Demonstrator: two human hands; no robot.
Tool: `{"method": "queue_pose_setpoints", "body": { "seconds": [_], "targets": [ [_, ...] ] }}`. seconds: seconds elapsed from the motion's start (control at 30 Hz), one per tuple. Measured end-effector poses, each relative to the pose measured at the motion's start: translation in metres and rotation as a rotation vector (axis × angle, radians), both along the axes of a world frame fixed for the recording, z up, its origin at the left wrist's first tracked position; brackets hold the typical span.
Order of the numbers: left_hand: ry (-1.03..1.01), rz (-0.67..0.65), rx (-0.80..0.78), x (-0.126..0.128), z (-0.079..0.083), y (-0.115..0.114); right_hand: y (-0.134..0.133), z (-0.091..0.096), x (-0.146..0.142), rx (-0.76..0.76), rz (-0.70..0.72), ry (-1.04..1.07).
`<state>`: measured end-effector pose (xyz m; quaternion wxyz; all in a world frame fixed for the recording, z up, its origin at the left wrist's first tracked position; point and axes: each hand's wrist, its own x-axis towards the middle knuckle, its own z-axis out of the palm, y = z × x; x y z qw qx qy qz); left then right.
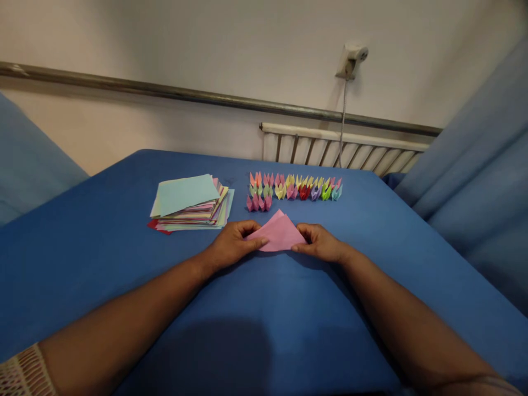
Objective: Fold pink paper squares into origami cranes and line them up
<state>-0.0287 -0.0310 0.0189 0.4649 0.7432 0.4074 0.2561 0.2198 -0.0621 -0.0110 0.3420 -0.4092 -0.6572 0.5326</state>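
A sheet of pink paper (282,233), folded to a triangle with its point facing away from me, is held between both hands. My left hand (236,242) grips its left corner, thumb on top and fingers behind. At the right corner my right hand (319,242) pinches the paper in the same way. The two layers at the peak do not line up exactly. Just beyond the sheet stand rows of small folded paper cranes (292,191) in pink, yellow, green, red, purple and blue. Parts of the fingers are hidden behind the paper.
Left of the cranes lies a thick stack of coloured paper (187,197), pale blue on top. Everything rests on a blue-covered table (284,313). Behind it are a metal rail (177,92), a radiator (313,146) and a socket with a plugged-in cord (350,61). Blue curtains (487,181) hang at the sides.
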Motion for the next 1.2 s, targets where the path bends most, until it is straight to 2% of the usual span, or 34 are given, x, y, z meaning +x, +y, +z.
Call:
{"method": "queue_pose_setpoints", "body": {
  "seconds": [0.1,0.27,0.37,0.53,0.9,1.03,1.2],
  "targets": [
    [0.016,0.047,0.038,0.002,0.000,-0.002,-0.002,0.002,-0.004,-0.034,-0.009,0.017],
    [0.078,-0.046,0.116,0.002,0.004,-0.008,-0.006,0.002,-0.019,0.018,-0.127,0.115],
    [0.122,-0.085,0.149,0.003,0.005,-0.011,-0.006,0.000,-0.022,0.081,-0.190,0.086],
    [0.121,-0.048,0.158,0.005,0.004,-0.013,-0.009,0.000,-0.023,0.184,-0.194,-0.005],
    [0.153,-0.122,0.173,0.004,-0.002,-0.013,-0.011,0.006,-0.030,0.049,-0.189,0.128],
    [0.176,-0.123,0.199,0.003,0.001,-0.013,-0.011,0.007,-0.032,0.057,-0.232,0.129],
    [0.161,-0.087,0.144,0.004,0.002,-0.011,-0.006,0.005,-0.029,0.144,-0.344,0.107]
  ]
}}
